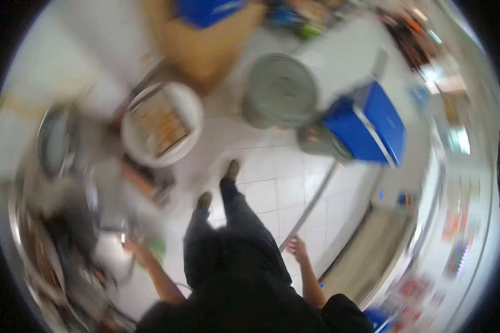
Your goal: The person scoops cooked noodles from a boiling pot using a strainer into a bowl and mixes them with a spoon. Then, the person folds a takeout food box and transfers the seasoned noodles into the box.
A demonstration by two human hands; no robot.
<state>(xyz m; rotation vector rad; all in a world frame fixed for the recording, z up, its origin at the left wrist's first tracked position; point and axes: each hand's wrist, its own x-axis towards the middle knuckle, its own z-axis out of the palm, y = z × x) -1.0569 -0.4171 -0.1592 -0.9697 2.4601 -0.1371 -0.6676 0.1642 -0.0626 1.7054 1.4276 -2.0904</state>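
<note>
Fingers of the right hand are wrapped around a long grey pole, closed on it near its lower end in the view, and there it goes, slanting up and away across the white tiled floor! Follow it along: the far end reaches the foot of a grey bin, just below a blue box with a pale stripe down it (what sort of tip the pole has, I cannot tell).

Over to the left hand, and it's a smear of motion blur out there, arm stretched to the side. Are its fingers spread or pinching something? Cannot tell. Right next to it, a green thing, too blurred to name.

Down the middle, two dark trouser legs and a pair of shoes, the one on the right planted farther forward than its partner.

Ahead of the feet, a big grey round lid tops a tub. To its left, a white round surface carries a tray with orange-brown pieces in it (food, perhaps, but the blur hides the detail). Beyond, a tan box stands with something blue over it.
</note>
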